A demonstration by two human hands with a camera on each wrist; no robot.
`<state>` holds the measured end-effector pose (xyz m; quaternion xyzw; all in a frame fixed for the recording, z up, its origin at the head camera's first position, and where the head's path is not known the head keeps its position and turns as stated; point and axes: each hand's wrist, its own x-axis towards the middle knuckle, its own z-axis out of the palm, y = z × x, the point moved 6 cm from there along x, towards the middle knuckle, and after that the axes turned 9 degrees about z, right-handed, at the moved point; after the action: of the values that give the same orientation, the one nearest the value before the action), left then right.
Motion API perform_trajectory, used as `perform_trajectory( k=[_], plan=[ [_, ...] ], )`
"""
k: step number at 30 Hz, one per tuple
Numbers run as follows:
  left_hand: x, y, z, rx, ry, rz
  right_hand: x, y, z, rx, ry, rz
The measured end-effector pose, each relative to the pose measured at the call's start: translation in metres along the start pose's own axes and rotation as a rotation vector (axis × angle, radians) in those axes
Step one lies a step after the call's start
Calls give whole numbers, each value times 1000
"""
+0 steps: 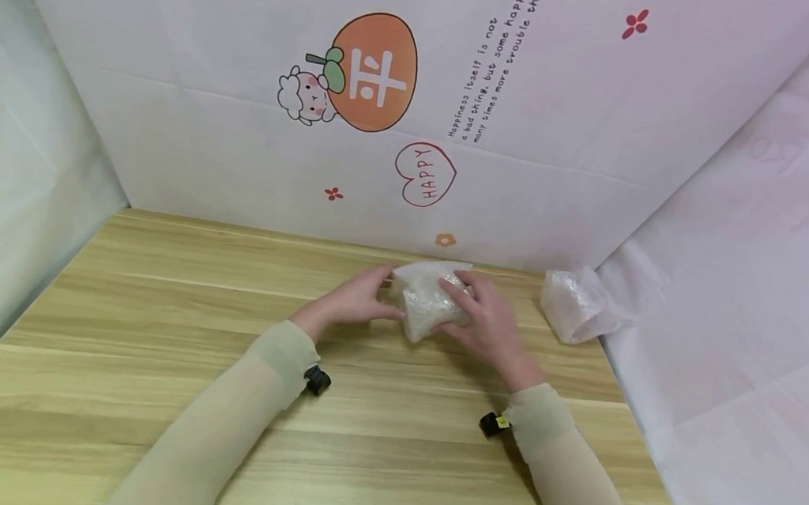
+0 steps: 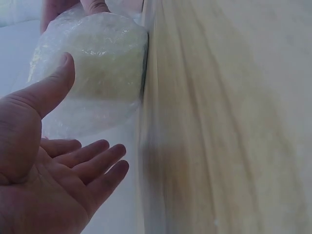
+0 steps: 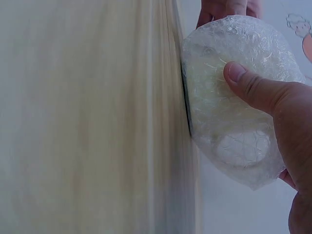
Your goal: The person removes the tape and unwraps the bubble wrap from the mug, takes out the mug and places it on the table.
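Note:
A bubble-wrapped bundle (image 1: 423,305) rests on the wooden table near its back edge, between the two hands. Through the clear wrap a rounded outline shows in the right wrist view, but the thing inside cannot be made out. On its right side the right hand (image 1: 490,327) holds the bundle, with the thumb pressed on the bubble wrap (image 3: 214,83) and the fingers mostly hidden behind it. The left hand (image 1: 358,296) is spread at the bundle's left side. Its fingers (image 2: 105,168) are fairly straight and hold nothing; whether the thumb touches the wrap cannot be told.
A second bubble-wrapped bundle (image 1: 578,306) stands at the table's back right corner, against the white side sheet (image 1: 742,311). A printed white sheet (image 1: 240,160) rises behind the table's back edge. Bare wooden tabletop (image 1: 388,457) extends in front of the hands.

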<state>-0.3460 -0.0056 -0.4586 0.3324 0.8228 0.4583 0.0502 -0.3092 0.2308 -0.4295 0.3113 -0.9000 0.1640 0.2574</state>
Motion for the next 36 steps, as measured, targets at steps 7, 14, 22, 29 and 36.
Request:
perform_trajectory(
  k=[7,14,22,29,36],
  plan=[
    [-9,-4,-7,-33,1,25,3,-22,7,6,-1,-59],
    [-22,-6,-17,-59,-6,23,7,-42,10,16,18,-90],
    [-44,-4,-29,-46,-13,2,10,-69,15,11,39,-102],
    [-64,-4,-40,0,-24,-18,15,-89,19,6,2,-98],
    [-74,-3,-47,33,-27,-13,19,-103,21,-17,22,-118]
  ],
)
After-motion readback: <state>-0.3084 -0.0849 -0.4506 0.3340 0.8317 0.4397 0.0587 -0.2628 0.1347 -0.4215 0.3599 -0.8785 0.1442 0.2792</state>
